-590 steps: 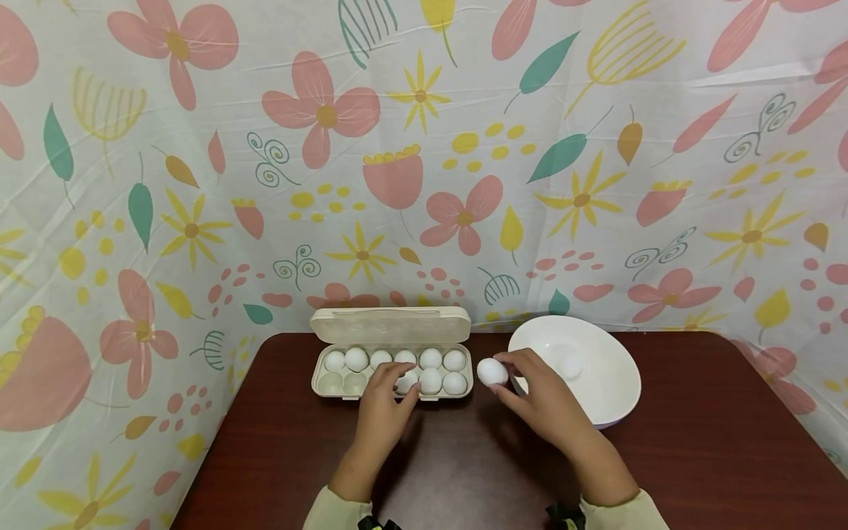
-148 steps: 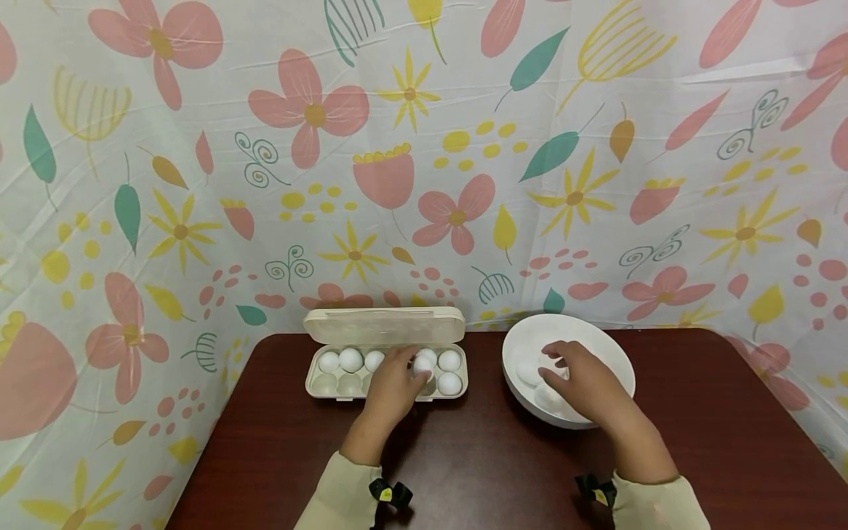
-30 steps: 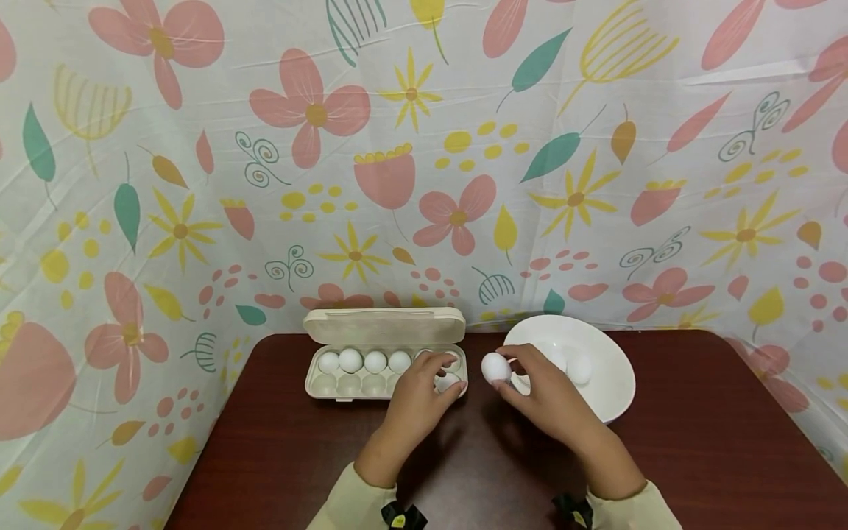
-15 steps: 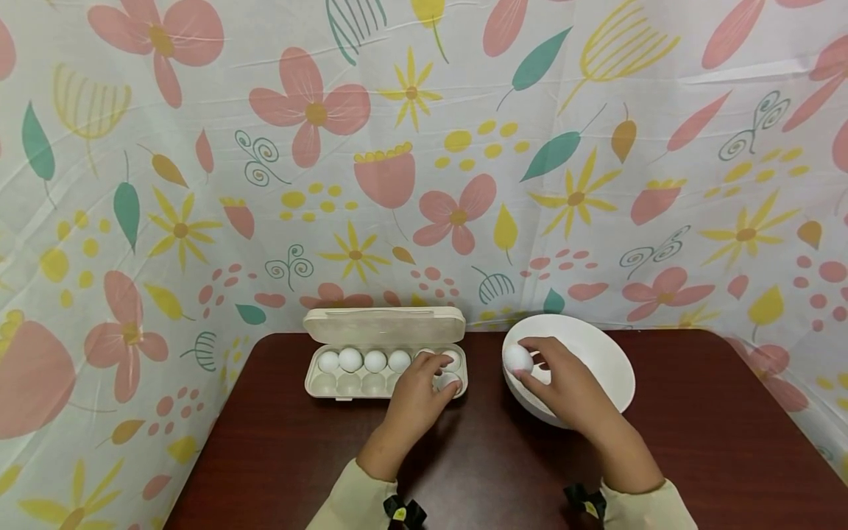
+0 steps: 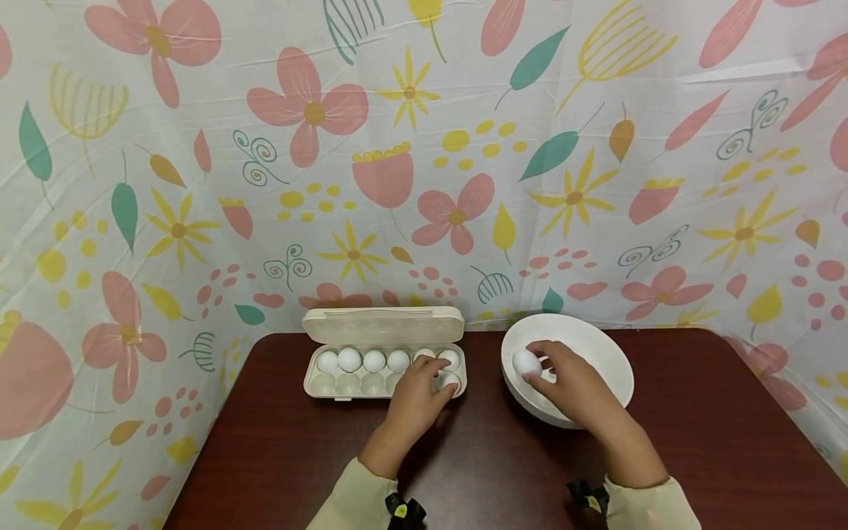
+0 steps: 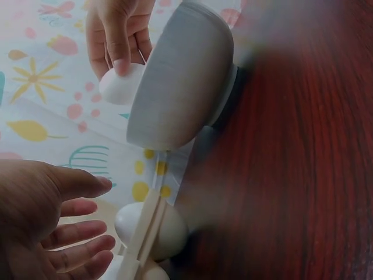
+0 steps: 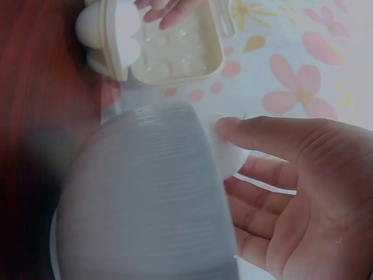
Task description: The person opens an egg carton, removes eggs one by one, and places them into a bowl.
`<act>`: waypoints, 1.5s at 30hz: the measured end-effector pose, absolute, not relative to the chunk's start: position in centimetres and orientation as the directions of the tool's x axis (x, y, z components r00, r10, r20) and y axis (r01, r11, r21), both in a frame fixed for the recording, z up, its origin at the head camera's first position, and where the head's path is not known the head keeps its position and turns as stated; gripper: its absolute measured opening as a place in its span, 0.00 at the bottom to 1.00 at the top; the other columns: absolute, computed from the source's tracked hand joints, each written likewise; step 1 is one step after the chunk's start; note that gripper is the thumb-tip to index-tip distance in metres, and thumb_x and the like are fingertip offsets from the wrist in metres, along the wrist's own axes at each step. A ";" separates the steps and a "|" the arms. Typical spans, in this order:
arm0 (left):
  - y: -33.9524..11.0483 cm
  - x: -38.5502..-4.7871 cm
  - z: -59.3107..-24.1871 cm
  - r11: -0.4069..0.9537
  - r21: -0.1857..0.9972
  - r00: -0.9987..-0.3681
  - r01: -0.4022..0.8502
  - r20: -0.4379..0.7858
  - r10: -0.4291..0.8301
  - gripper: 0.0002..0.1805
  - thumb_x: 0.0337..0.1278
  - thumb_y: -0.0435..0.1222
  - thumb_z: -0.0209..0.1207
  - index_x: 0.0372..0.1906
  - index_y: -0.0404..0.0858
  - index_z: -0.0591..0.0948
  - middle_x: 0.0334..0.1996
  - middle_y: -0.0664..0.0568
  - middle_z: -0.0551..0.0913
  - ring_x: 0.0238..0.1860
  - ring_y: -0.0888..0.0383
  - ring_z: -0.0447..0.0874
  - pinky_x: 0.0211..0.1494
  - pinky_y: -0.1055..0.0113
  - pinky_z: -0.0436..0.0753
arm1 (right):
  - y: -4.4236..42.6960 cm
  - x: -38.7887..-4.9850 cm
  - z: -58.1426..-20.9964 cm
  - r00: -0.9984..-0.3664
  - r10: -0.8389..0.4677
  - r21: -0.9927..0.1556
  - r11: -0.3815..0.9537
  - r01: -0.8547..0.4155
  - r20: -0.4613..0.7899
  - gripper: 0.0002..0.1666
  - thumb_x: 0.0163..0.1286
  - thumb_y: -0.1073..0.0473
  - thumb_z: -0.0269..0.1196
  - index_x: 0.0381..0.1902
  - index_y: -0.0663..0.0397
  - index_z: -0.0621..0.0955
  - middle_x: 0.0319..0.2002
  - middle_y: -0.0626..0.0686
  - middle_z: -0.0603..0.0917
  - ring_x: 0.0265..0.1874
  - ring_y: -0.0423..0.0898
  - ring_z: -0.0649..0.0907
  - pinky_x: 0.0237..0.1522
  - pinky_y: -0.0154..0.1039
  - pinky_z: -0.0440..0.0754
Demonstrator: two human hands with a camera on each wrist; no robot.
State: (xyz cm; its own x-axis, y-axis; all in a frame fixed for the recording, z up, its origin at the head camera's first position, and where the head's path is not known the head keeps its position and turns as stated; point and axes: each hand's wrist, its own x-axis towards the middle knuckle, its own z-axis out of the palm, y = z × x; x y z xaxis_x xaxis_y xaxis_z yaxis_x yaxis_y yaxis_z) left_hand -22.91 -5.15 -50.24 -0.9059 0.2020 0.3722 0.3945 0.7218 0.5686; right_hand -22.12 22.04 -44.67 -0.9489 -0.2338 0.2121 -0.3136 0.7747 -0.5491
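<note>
My right hand (image 5: 575,381) pinches a white egg (image 5: 526,364) over the left side of the white bowl (image 5: 612,364). The same egg (image 6: 116,87) shows beside the bowl's rim in the left wrist view; in the right wrist view the bowl's wall (image 7: 145,192) hides part of it. My left hand (image 5: 416,394) hovers at the right end of the open egg carton (image 5: 387,327), fingers loosely spread around the front-right egg (image 5: 447,380) and holding nothing. Eggs line the carton's back row, while most front cups are bare. My right hand hides much of the bowl's inside.
Bowl and carton stand apart on a dark reddish-brown table (image 5: 483,456), near its back edge. A flower-printed cloth (image 5: 424,191) hangs right behind them. The carton's lid leans up toward the cloth.
Over the last second my right hand has carried the egg rightward, from between carton and bowl to over the bowl. The left hand stays nearly still. Compared with earlier frames, fewer eggs fill the front row.
</note>
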 end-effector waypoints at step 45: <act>-5.1 -23.8 -52.4 0.760 0.522 -0.905 0.389 0.372 0.208 0.19 0.52 0.38 0.72 0.50 0.40 0.86 0.43 0.49 0.83 0.45 0.53 0.84 0.49 0.59 0.83 | 22.1 -23.6 -47.5 -0.960 -0.262 -0.556 0.786 -0.269 0.094 0.24 0.64 0.59 0.71 0.56 0.60 0.80 0.48 0.58 0.83 0.45 0.53 0.85 0.47 0.50 0.83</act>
